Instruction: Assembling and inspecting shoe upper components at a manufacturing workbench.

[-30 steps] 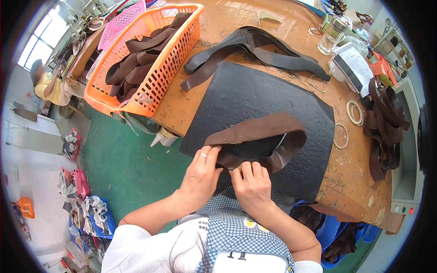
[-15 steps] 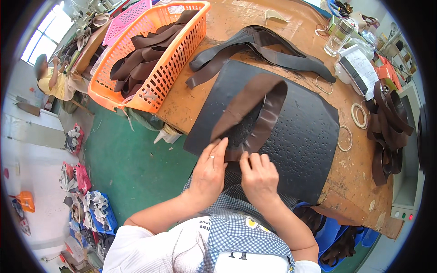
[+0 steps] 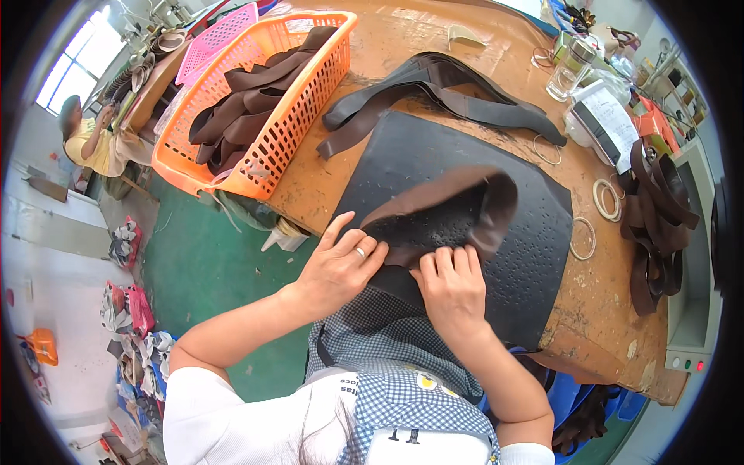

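Observation:
A brown leather strip (image 3: 449, 201) lies bent into a loop on a black perforated mat (image 3: 535, 256) near the table's front edge. My left hand (image 3: 337, 267), with a ring on one finger, presses flat on the strip's near left end. My right hand (image 3: 453, 287) sits beside it, fingers curled over the strip's near edge. The two hands are close together, almost touching. The strip's far end curls up and over toward the right.
An orange basket (image 3: 298, 116) of brown strips stands at the left, a pink basket (image 3: 213, 46) behind it. Dark straps (image 3: 442, 89) lie beyond the mat. More brown pieces (image 3: 659, 225), tape rings (image 3: 604, 198), a glass jar (image 3: 570, 74) sit at the right. Another person (image 3: 89, 143) sits far left.
The brown strip, lying straighter half a second ago, is now folded back into a curled loop. Both hands stayed at its near end, shifting slightly.

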A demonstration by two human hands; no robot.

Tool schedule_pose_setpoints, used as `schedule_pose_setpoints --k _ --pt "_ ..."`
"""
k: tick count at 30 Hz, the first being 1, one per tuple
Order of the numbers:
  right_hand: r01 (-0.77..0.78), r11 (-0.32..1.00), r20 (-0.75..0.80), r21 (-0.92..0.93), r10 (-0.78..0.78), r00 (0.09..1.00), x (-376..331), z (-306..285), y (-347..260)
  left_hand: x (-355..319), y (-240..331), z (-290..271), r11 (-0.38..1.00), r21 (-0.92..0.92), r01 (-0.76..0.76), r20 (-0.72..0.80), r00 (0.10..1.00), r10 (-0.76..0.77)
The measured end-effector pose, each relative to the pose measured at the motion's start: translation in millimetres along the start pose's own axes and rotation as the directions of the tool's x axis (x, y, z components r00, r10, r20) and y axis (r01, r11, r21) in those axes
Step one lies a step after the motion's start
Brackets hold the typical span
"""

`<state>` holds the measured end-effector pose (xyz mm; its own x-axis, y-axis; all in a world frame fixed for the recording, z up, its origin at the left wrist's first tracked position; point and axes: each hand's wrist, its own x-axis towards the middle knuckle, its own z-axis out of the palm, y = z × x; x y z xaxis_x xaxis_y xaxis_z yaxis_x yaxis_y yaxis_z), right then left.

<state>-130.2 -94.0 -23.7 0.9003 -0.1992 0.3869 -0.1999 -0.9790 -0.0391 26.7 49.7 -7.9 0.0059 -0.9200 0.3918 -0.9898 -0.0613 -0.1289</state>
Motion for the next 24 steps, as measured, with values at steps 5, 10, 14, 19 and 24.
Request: schedule_pose_setpoints --k 5,10,14,19,24 --pt "-0.181 0.98 0.034 -0.078 0.184 0.982 -17 -3 -25 3 3 2 0.999 0.042 -0.03 0.086 0.996 0.026" --pt "-0.062 0.984 0.065 0.168 0.052 0.997 -11 1 -22 15 24 0 0.983 -0.006 0.181 0.242 0.954 -0.174" --pt "-0.193 0.903 0.073 0.385 0.179 0.981 -8 1 -15 18 34 4 0.906 -0.117 0.406 0.314 0.881 -0.354" --pt "-0.216 0.879 0.034 0.425 0.223 0.974 -7 5 -20 18 44 5 0.845 -0.212 0.491 0.268 0.86 -0.433" --pt "-0.226 0.804 -0.025 0.549 0.286 0.958 -7 18 -15 18 48 0 0.879 -0.406 0.249 0.016 0.964 -0.265"
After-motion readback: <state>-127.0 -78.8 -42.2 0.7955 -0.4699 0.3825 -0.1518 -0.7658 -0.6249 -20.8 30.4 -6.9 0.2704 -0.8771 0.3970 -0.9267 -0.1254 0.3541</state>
